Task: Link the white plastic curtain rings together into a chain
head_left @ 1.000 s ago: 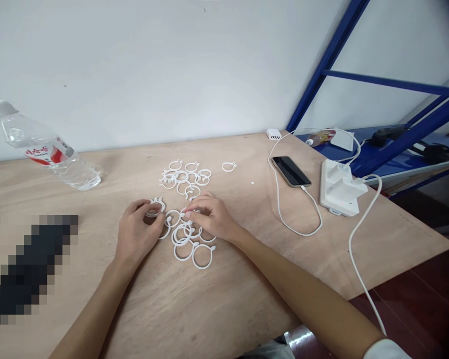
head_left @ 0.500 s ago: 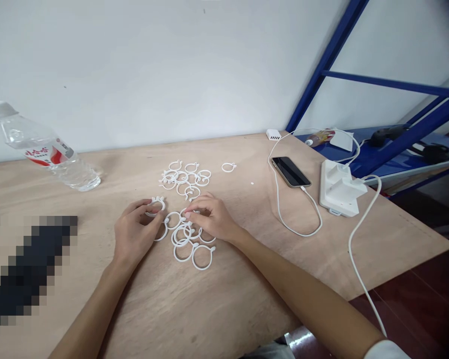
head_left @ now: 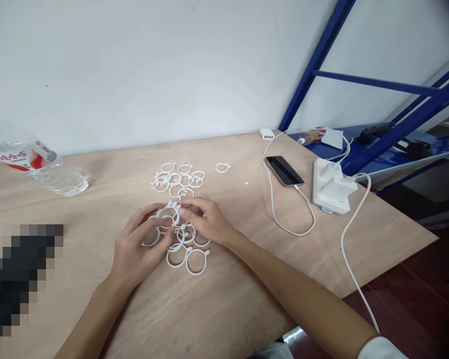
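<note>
my left hand (head_left: 138,252) and my right hand (head_left: 205,219) both pinch one white plastic ring (head_left: 167,214) by the fingertips, left on its near rim and right at its far side, held just above the near heap of rings (head_left: 189,252) on the wooden counter (head_left: 247,279) — a second cluster of rings (head_left: 177,178) lies farther back.

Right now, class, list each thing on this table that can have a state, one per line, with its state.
left hand, closed on held ring.
right hand, pinching that ring too.
near rings, loose heap under the hands.
far rings, loose heap, untouched.
lone ring, lying apart.
bottle, on its side.
phone, screen dark, cable plugged in.
power strip, plug inserted.
</note>
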`<move>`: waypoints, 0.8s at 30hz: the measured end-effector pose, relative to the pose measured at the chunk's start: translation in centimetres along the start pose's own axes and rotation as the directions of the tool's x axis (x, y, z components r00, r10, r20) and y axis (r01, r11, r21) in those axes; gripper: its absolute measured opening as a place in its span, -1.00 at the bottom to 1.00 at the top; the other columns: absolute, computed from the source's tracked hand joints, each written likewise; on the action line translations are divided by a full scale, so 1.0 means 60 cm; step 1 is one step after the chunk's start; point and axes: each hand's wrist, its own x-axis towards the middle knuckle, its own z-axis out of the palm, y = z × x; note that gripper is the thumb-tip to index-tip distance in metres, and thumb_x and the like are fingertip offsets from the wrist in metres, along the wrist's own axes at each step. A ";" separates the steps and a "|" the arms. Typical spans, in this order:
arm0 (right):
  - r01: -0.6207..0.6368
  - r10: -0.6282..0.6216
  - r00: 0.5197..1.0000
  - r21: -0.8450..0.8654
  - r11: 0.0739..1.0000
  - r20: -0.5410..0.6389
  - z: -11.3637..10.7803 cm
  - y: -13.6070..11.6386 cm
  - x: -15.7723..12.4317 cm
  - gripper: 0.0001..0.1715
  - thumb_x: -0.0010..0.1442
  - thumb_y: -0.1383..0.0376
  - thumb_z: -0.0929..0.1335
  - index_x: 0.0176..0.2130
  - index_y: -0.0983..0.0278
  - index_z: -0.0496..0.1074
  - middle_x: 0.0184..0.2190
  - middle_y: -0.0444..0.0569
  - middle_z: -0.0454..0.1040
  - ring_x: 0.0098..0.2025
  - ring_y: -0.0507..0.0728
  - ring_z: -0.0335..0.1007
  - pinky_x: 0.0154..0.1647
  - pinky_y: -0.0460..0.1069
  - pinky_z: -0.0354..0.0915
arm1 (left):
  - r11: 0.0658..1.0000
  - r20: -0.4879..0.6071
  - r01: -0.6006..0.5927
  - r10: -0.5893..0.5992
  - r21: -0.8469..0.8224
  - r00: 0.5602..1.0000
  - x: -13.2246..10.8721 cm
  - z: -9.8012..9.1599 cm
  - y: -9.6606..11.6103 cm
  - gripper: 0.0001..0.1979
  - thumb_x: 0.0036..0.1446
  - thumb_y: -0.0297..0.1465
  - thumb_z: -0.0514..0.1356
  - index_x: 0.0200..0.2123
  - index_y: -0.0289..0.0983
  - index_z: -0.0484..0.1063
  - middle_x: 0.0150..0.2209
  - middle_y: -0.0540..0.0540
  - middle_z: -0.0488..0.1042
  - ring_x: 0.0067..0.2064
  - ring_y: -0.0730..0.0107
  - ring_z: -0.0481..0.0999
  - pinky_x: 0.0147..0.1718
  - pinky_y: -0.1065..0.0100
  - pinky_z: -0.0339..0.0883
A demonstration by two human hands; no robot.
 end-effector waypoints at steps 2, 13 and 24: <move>-0.012 0.012 1.000 0.009 1.000 -0.020 0.000 0.000 0.001 -0.79 0.14 0.26 0.38 -0.20 0.24 0.55 -0.24 -0.05 0.53 -0.25 0.03 0.38 -0.28 -0.07 0.26 | 1.000 0.001 -0.020 0.020 0.001 1.000 -0.001 0.001 0.004 -0.96 0.05 -0.38 0.20 -0.41 -0.20 0.47 -0.09 -0.10 0.48 -0.12 0.26 0.52 -0.11 0.24 0.43; -0.131 0.131 0.991 0.153 0.980 0.008 0.003 0.013 0.005 -0.75 0.12 0.22 0.38 -0.20 0.27 0.53 -0.30 -0.05 0.58 -0.34 0.01 0.43 -0.33 -0.08 0.30 | 0.999 0.033 0.029 -0.028 -0.023 0.999 -0.007 0.013 0.001 -0.95 0.07 -0.36 0.19 -0.39 -0.19 0.45 -0.05 -0.10 0.47 -0.08 0.27 0.51 -0.06 0.23 0.40; -0.239 0.246 0.968 0.451 0.860 0.044 -0.001 0.009 0.010 -0.80 -0.03 0.25 0.45 -0.33 0.27 0.52 -0.38 -0.07 0.60 -0.38 0.06 0.51 -0.32 -0.04 0.40 | 0.937 0.113 0.242 -0.220 -0.251 0.969 -0.016 0.026 0.001 -0.84 0.09 -0.32 0.20 -0.25 -0.18 0.51 0.01 -0.11 0.48 0.06 0.21 0.45 0.08 0.18 0.32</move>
